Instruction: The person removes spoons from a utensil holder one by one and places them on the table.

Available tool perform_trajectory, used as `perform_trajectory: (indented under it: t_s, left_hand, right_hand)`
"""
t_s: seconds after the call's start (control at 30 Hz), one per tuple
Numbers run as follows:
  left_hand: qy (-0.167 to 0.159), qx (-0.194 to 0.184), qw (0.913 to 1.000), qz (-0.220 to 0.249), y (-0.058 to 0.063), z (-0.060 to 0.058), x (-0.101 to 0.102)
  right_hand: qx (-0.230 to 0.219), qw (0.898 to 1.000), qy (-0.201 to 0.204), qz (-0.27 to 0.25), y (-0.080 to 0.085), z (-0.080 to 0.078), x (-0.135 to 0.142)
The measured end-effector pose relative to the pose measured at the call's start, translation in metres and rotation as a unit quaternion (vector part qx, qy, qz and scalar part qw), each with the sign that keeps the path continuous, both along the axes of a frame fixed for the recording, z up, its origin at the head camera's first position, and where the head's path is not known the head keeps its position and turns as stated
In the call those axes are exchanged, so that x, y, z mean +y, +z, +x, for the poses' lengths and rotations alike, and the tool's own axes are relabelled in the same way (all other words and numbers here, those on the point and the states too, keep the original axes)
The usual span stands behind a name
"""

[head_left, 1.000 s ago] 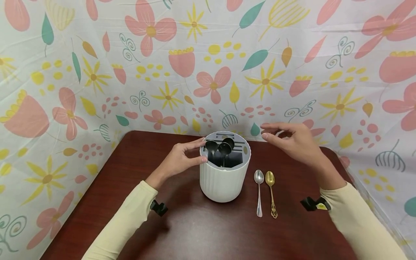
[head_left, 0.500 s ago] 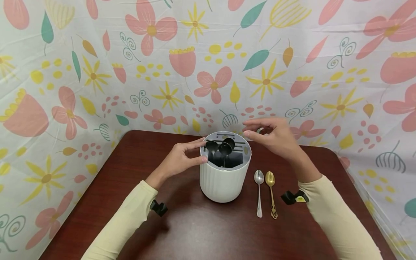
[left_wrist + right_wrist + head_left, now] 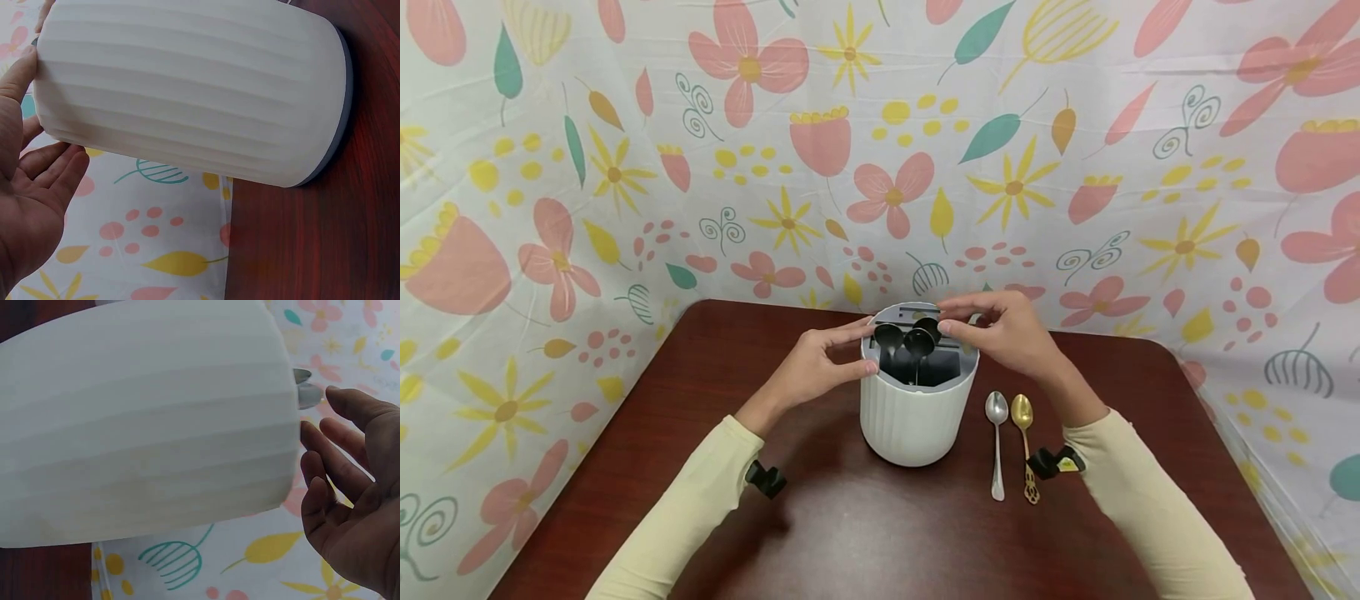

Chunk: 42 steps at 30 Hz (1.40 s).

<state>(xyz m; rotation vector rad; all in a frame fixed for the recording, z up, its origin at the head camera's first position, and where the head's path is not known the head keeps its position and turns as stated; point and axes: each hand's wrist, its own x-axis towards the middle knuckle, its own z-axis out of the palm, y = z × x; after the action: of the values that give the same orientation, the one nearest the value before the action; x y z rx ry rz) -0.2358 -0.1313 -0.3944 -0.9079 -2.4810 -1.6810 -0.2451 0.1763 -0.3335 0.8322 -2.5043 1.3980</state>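
Firstly, one dark red-brown tabletop [image 3: 850, 542] carries the things. On it stands one white ribbed container [image 3: 913, 429], its long axis vertical and its mouth turned upward. Two hands are at this mouth, apart from each other. The left hand [image 3: 812, 367] rests against the left side of the rim, with thumb and fingers spread. The right hand [image 3: 1011, 333] is above the right part of the mouth, thumb and forefinger parted near one spoon head; whether they touch it, I cannot tell. Inside the container I count three dark spoons [image 3: 919, 342], heads up and handles going down. To its right lie one silver spoon [image 3: 996, 407] and one golden spoon [image 3: 1022, 411], nearly parallel, their bowls pointing away from the person.
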Motion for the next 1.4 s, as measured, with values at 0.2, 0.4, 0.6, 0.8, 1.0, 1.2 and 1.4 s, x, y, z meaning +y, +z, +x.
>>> perform_trajectory:
  t_s: [0.2, 0.4, 0.6, 0.8, 1.0, 1.2, 1.4]
  left_hand:
    - [0.003, 0.002, 1.0, 0.0, -0.001, 0.0, 0.0]
    - [0.003, 0.003, 1.0, 0.001, 0.0, 0.0, 0.001]
    - [-0.002, 0.001, 1.0, 0.004, 0.0, 0.001, 0.001]
    - [-0.005, -0.001, 0.9999, 0.011, -0.001, 0.0, 0.001]
    - [0.001, 0.001, 1.0, 0.003, 0.0, 0.001, 0.002]
    - [0.004, 0.001, 1.0, -0.004, 0.0, 0.002, 0.001]
    - [0.005, -0.001, 1.0, -0.004, 0.0, 0.002, 0.001]
  right_hand:
    - [0.005, 1.0, -0.009, 0.022, -0.007, 0.0, -0.002]
    - [0.016, 1.0, -0.003, 0.024, -0.011, 0.001, -0.004]
    - [0.027, 1.0, 0.0, 0.014, -0.013, 0.003, -0.006]
    - [0.03, 0.999, -0.012, 0.008, -0.015, 0.004, -0.007]
    - [0.037, 0.999, -0.021, 0.006, -0.016, 0.005, -0.006]
    - [0.044, 0.998, -0.042, -0.003, -0.018, 0.007, -0.006]
    - [0.056, 0.997, -0.058, -0.01, -0.019, 0.007, -0.005]
